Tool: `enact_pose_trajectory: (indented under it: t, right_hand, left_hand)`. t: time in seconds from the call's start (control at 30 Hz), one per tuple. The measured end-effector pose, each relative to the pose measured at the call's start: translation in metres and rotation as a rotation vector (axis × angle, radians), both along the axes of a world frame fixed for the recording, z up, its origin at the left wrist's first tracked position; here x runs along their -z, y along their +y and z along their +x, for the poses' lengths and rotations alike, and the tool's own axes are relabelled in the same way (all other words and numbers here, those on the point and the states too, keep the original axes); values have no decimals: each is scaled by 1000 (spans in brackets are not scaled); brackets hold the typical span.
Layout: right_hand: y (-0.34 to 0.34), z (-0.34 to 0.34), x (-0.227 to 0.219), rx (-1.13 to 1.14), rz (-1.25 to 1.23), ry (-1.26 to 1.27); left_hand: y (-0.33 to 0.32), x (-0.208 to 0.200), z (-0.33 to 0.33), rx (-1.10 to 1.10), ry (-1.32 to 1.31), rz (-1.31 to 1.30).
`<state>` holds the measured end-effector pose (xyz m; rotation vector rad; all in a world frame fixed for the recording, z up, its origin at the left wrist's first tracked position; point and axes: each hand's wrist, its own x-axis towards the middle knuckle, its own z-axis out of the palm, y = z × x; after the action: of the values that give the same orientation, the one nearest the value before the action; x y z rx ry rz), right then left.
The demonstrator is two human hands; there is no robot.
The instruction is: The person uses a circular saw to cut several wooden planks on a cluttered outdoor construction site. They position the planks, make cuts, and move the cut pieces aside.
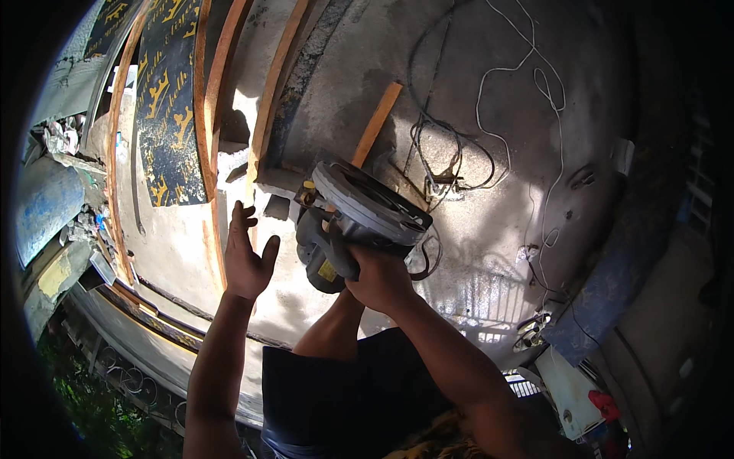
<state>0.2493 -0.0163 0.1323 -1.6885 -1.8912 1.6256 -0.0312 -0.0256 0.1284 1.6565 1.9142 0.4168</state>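
Note:
My right hand (378, 277) is wrapped round the rear handle of a circular saw (355, 203), which I hold up in front of my body. Its round grey guard and flat base plate face up and to the right. To the left of the saw, my left hand (251, 264) is raised with nothing in it, thumb apart from the fingers. A wooden strip (378, 122) lies on the floor beyond the saw, its near end hidden behind the tool. Close past my left fingertips runs a long wooden beam (267, 115).
A black printed plywood panel (164, 107) lies at the left among long wooden strips (116, 153). Dark cable (489, 180) coils on the concrete floor near a small socket block (443, 186). A thin white cord (563, 145) trails on the right. Rubble and boards crowd the far left.

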Motion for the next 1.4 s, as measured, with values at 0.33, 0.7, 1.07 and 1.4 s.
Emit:
enact_pose_trajectory:
  t: [0.33, 0.7, 1.07, 1.4]
  right_hand:
    - [-106, 186, 75, 724, -354, -218]
    - [-147, 315, 273, 1237, -165, -391]
    - [-160, 335, 350, 1176, -23, -327]
    - [-95, 220, 284, 919, 11, -1196]
  left_hand:
    - [-47, 103, 55, 16, 237, -649]
    - [-43, 198, 117, -65, 438, -639]
    - [-66, 142, 100, -65, 169, -520]
    - [-122, 112, 114, -592, -705, -390]
